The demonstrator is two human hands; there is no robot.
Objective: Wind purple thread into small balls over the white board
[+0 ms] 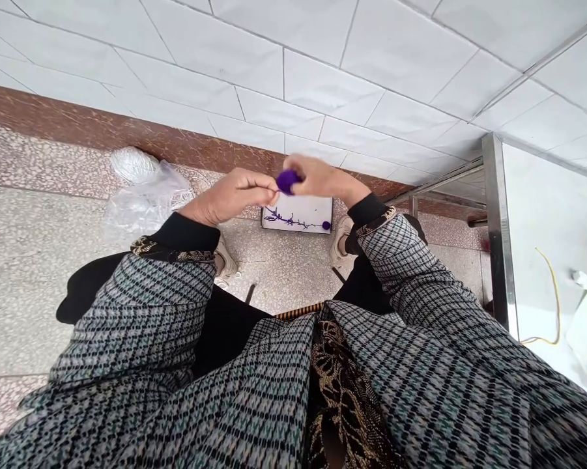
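Note:
My right hand is closed around a small ball of purple yarn, its fingers partly blurred. Beside it, my left hand pinches a purple strand close to the ball, thumb against forefinger. Below both hands a shallow white box with a dark edge lies on the floor. Loose purple yarn trails across its inside, and a smaller purple ball sits in its near right corner. My hands hide part of the box's far side.
White yarn and a clear plastic bag lie on the floor at left. A tiled wall stands ahead. At right is a metal-edged white table with a yellow cord. My shoes flank the box.

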